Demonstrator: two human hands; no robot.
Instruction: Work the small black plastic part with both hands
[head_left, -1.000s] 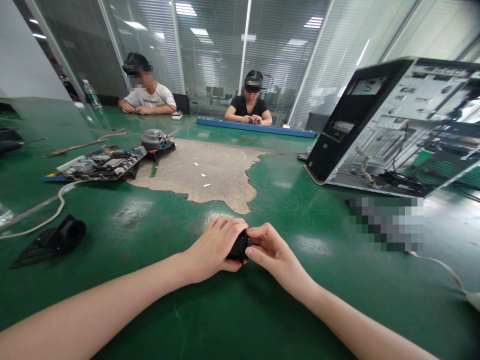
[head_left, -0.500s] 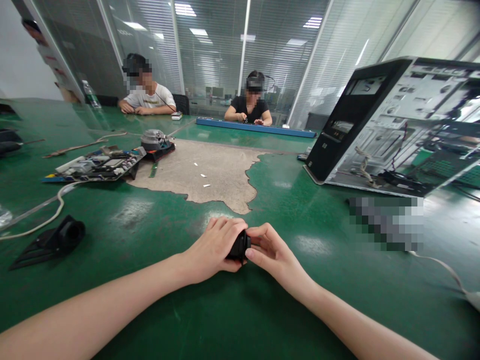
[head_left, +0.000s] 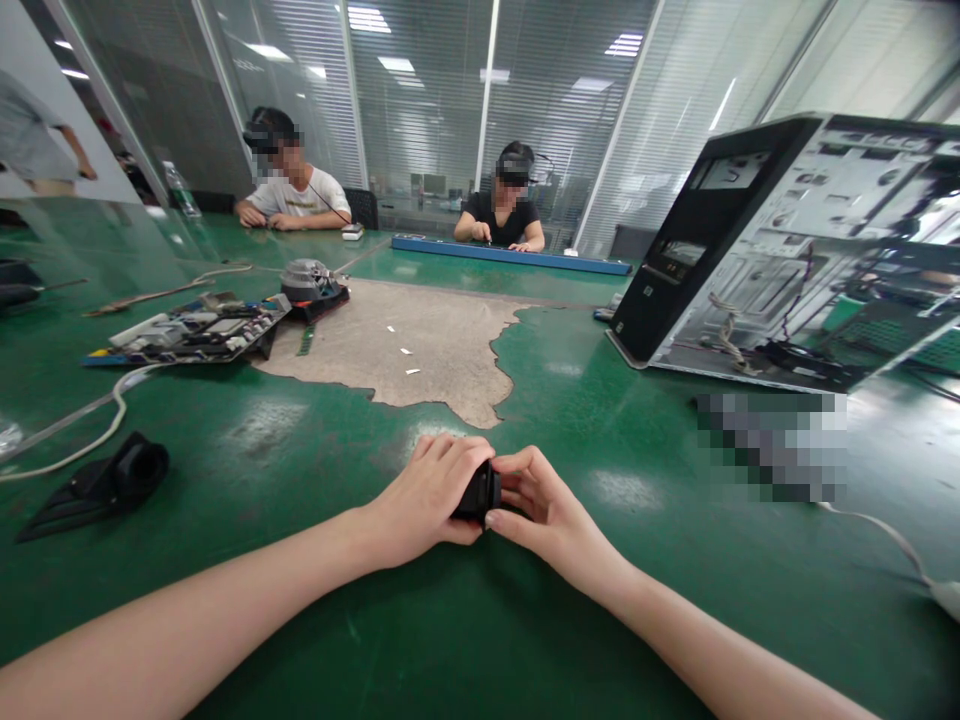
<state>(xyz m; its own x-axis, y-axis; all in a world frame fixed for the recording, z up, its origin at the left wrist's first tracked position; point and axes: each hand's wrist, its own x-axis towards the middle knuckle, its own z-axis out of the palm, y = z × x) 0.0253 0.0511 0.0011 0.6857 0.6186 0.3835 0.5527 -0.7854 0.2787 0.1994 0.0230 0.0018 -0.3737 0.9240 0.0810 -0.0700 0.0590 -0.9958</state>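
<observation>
A small black object (head_left: 477, 494) is between my two hands, just above or on the green table (head_left: 420, 640), nearer me than the bare brown patch. My left hand (head_left: 431, 490) is wrapped over its left side and top, with the thumb below. From the right, my right hand (head_left: 536, 500) grips its right end, thumb at the lower edge and index finger at the upper edge. Much of the object is hidden under the left fingers.
At left are a black plastic part (head_left: 105, 485), a white cable (head_left: 120, 400), a circuit board (head_left: 202, 330) and a fan-like cooler (head_left: 309, 285). An open computer case (head_left: 780, 260) stands right, near a pixelated item (head_left: 772, 450). Two people sit across, behind a blue strip (head_left: 510, 254).
My right thumb has shifted slightly left and down along the black object's edge. Otherwise my hands stay in place. At far left, a different standing person's body is in view.
</observation>
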